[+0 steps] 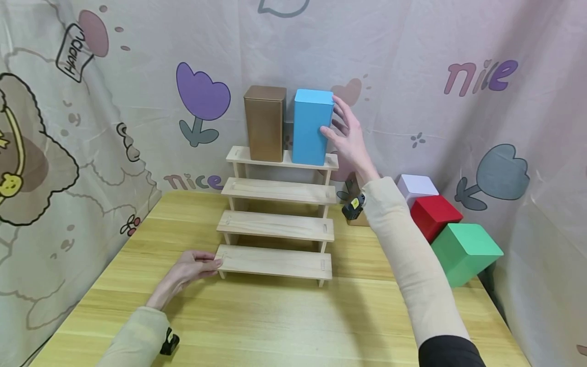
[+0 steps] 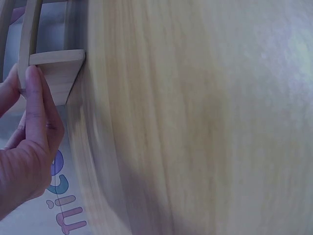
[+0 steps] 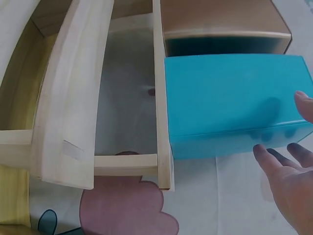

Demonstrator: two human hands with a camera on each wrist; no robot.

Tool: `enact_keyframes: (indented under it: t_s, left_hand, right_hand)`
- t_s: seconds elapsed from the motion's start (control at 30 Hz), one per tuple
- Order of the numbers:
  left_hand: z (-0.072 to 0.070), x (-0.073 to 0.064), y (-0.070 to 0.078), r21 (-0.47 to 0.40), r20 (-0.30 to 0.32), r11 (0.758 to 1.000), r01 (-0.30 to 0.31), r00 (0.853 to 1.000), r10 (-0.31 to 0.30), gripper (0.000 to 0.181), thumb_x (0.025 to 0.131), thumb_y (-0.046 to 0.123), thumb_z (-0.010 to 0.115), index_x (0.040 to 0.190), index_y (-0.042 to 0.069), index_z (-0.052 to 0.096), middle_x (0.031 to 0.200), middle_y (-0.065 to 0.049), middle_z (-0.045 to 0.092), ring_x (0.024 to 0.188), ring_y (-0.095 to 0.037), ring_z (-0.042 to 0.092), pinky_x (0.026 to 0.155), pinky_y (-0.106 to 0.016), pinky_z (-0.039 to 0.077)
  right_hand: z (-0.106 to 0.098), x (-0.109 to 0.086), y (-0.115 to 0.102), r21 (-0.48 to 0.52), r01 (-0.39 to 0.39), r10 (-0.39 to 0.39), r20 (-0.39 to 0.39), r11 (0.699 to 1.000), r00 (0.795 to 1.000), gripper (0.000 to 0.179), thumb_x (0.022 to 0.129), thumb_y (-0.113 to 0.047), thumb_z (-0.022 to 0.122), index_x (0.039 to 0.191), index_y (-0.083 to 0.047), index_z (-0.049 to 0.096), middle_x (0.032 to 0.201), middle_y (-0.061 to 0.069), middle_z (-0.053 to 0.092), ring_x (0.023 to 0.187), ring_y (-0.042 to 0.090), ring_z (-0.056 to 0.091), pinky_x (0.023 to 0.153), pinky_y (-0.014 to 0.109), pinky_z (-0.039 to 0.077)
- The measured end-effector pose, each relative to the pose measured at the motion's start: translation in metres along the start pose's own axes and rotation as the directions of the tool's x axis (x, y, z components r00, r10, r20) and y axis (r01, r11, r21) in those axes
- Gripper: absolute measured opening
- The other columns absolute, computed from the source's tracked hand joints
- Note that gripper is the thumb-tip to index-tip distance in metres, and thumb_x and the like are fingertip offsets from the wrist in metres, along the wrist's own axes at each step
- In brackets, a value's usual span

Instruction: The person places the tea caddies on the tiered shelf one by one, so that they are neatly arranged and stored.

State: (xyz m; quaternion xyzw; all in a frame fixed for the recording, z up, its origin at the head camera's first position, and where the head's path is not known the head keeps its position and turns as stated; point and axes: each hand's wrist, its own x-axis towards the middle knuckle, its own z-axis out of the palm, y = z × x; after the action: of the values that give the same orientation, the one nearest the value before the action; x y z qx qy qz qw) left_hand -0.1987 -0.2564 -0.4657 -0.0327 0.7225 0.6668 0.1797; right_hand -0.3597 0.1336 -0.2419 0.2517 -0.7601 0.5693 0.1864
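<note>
Patterned cloth (image 1: 390, 41) hung behind the wooden stand (image 1: 279, 191). Atop its right half stood the blue box (image 1: 309, 132), the right hand (image 1: 352, 141) spread beside it, contact unclear. The left hand (image 1: 190, 266) pinched the stand's lowest shelf (image 1: 275, 261); a tug there could have toppled the box.

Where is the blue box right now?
In the head view, the blue box stands right of the brown box on the top shelf of the four-tier wooden stand, with the right hand at its right side.

Stepped rack (image 1: 275, 261): wood, matt. Tabletop (image 1: 270, 321): wood-grain, glossy. Blue box (image 1: 309, 130): smooth, satin. Brown box (image 1: 265, 127): metallic sheen. Backdrop (image 1: 390, 51): cloth.
</note>
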Motion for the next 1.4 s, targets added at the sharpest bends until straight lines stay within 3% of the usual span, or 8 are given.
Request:
enact_keyframes:
  t_s: [0.27, 0.47, 0.63, 1.13, 1.4]
  left_hand:
    - [0.000, 0.000, 0.000, -0.002, 0.000, 1.000, 0.000, 1.000, 0.000, 0.054, 0.095, -0.003, 0.063, 0.133, -0.029, 0.035, 0.098, -0.007, 0.067, 0.085, -0.009, 0.070, 0.085, -0.022, 0.065]
    - [0.000, -0.001, 0.000, -0.002, -0.010, 1.000, 0.009, 1.000, -0.009, 0.056, 0.095, -0.002, 0.063, 0.135, -0.029, 0.034, 0.100, -0.009, 0.067, 0.085, -0.008, 0.070, 0.085, -0.022, 0.065]
    - [0.001, 0.000, 0.001, -0.011, -0.015, 1.000, 0.011, 1.000, -0.011, 0.056, 0.095, -0.002, 0.064, 0.134, -0.028, 0.035, 0.099, -0.008, 0.067, 0.084, -0.008, 0.071, 0.084, -0.021, 0.065]
    - [0.001, -0.001, 0.001, -0.018, -0.010, 1.000, 0.004, 1.000, -0.005, 0.055, 0.095, -0.003, 0.063, 0.134, -0.029, 0.035, 0.097, -0.006, 0.068, 0.084, -0.008, 0.071, 0.083, -0.021, 0.065]
    - [0.001, -0.001, 0.000, -0.017, -0.015, 1.000, 0.006, 1.000, -0.006, 0.055, 0.095, -0.003, 0.064, 0.134, -0.028, 0.036, 0.097, -0.006, 0.068, 0.084, -0.008, 0.071, 0.084, -0.021, 0.065]
  right_hand:
    - [-0.003, -0.020, -0.004, 0.030, 0.002, -0.003, 0.017, 1.000, 1.000, 0.073, 0.095, -0.009, 0.068, 0.157, -0.019, 0.032, 0.165, 0.007, 0.031, 0.150, 0.035, 0.036, 0.123, 0.057, 0.038]
    - [-0.006, -0.041, -0.005, 0.044, 0.044, -0.046, 0.047, 0.998, 0.998, 0.072, 0.095, -0.003, 0.066, 0.157, -0.010, 0.030, 0.165, 0.012, 0.029, 0.152, 0.037, 0.031, 0.123, 0.062, 0.034]
    - [-0.012, -0.059, -0.003, 0.051, 0.055, -0.058, 0.055, 0.997, 0.997, 0.069, 0.094, 0.004, 0.064, 0.154, -0.005, 0.032, 0.164, 0.014, 0.030, 0.153, 0.033, 0.031, 0.124, 0.056, 0.036]
    - [-0.042, -0.116, 0.011, -0.104, -0.057, 0.059, 0.015, 0.993, 0.998, 0.072, 0.094, -0.006, 0.068, 0.156, -0.014, 0.033, 0.164, 0.005, 0.034, 0.152, 0.026, 0.032, 0.126, 0.051, 0.036]
    - [-0.056, -0.138, 0.013, -0.192, -0.060, 0.063, 0.005, 0.979, 0.998, 0.075, 0.093, -0.009, 0.071, 0.156, -0.022, 0.033, 0.163, 0.004, 0.034, 0.151, 0.031, 0.033, 0.122, 0.060, 0.038]
